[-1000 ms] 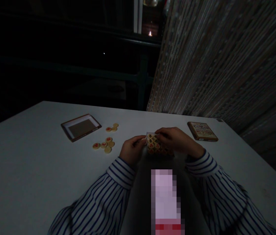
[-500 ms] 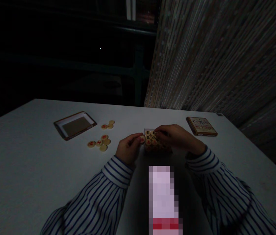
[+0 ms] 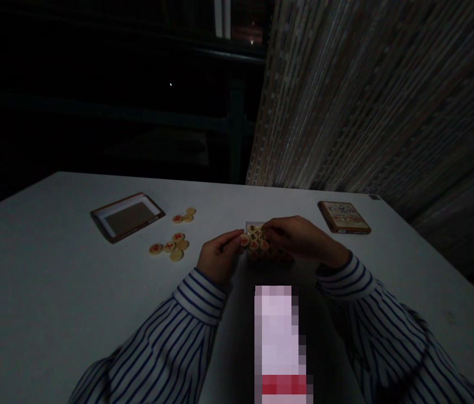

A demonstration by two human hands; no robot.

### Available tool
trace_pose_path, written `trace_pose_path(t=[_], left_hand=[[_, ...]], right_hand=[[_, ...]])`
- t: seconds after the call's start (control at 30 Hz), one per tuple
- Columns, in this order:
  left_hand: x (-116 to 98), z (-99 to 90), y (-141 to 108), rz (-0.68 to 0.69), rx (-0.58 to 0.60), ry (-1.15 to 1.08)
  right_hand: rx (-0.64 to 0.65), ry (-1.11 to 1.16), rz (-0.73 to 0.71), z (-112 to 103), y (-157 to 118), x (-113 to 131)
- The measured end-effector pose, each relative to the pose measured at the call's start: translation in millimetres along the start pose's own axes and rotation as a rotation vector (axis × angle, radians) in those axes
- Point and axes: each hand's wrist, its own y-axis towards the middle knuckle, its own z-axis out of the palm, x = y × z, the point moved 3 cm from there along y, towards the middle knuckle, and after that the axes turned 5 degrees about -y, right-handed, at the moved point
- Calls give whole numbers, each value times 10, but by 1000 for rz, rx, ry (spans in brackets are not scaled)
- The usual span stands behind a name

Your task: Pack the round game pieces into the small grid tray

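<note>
A small clear-sided box (image 3: 248,225) stands in front of me, filled with round wooden Chinese chess pieces (image 3: 254,237) marked in red or black. At the box's left edge, my left hand (image 3: 219,257) pinches a Chinese chess piece (image 3: 244,240) with a red character, face up. My right hand (image 3: 298,238) reaches over the box from the right and covers much of its contents. Its fingers are closed together low over the pieces near the back; what lies between the fingertips is hidden.
Left of the box lie two loose groups of pieces, a nearer one (image 3: 170,247) and a farther one (image 3: 188,218). An open shallow box tray (image 3: 113,238) rests farther left. A printed box lid (image 3: 344,217) lies at right, near a bead-string curtain (image 3: 304,112) behind the white table (image 3: 51,280).
The red-marked piece in my left hand now shows more of its face beside the box. My right hand stays over the box with only a slight shift. The whole view has drifted slightly.
</note>
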Motion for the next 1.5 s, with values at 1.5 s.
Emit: trace_pose_path(t=[1.5], left_hand=[[-26, 77, -68, -12, 21, -151]], right_hand=[[6, 91, -97, 89, 0, 76]])
